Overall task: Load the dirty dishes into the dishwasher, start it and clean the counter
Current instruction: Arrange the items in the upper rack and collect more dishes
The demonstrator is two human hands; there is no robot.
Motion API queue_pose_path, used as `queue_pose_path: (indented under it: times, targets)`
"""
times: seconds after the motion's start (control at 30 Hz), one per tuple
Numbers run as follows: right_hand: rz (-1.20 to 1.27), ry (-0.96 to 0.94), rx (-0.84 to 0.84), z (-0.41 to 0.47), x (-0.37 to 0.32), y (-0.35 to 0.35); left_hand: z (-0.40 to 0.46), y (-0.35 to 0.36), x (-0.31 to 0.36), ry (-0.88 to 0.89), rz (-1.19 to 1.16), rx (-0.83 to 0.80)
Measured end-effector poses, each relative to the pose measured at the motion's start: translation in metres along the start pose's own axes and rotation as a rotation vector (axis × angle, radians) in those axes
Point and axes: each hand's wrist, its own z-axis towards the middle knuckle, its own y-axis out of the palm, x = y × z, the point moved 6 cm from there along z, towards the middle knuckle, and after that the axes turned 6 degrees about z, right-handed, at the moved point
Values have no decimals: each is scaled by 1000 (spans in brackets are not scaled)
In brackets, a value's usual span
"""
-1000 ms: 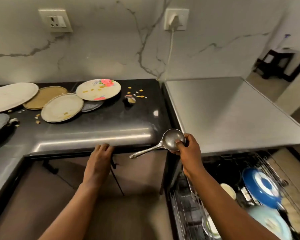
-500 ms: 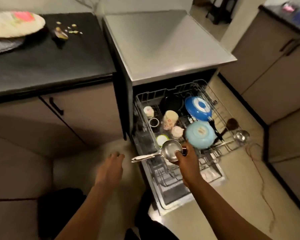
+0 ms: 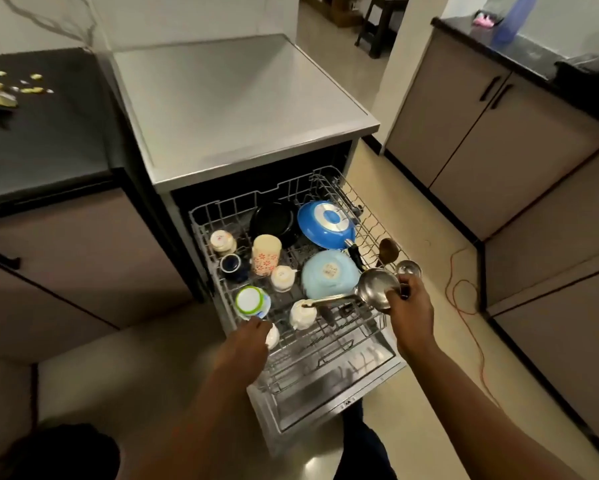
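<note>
The dishwasher (image 3: 242, 109) stands open with its upper rack (image 3: 329, 341) pulled out. The rack holds cups, a blue pan (image 3: 325, 223), a light blue bowl (image 3: 327, 273) and a black pan (image 3: 274, 220). My right hand (image 3: 407, 306) grips a steel ladle (image 3: 376, 287) by its bowl over the rack's right side, handle pointing left. My left hand (image 3: 248, 341) reaches over the rack's front left corner, fingers next to a small white cup (image 3: 273, 336); whether it touches is unclear.
The black counter (image 3: 42, 133) at left carries food scraps (image 3: 4, 95). Two more ladles (image 3: 400, 263) lean at the rack's right edge. An orange cable (image 3: 464, 296) lies on the floor. Cabinets (image 3: 519, 157) stand at right.
The view swung from the counter down to the dishwasher. My right hand carried the ladle over the rack to its right side. My left hand left the counter edge and reached the rack's front left.
</note>
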Motion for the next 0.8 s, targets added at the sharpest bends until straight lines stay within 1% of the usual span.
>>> queue_pose_path:
  times: [0.07,0.17,0.27,0.33,0.37,0.47,0.67,0.8]
  targets:
    - [-7,-49,-2,42,-3,-15,28,19,26,-10,-35,-23]
    - [-41,-125,-42,106,-14,-26,62,45,65,-98,-150,-103]
    - [-111,-221,-61,170,-30,-34,84,82,104,-133,-158,-308]
    - [-127,-277,-77,208,-37,-36,91,103,122,-150,-186,-388]
    - [-149,-290,-86,225,-38,-37,92,110,130,-182,-194,-400]
    - [-215,-327,-142,266,-42,-27,99,113,132,-280,-238,-352]
    - [-409,-452,-280,307,-37,15,109,112,125,-319,-262,-429]
    - [-486,-462,-345,314,-22,31,112,113,123,-370,-263,-417]
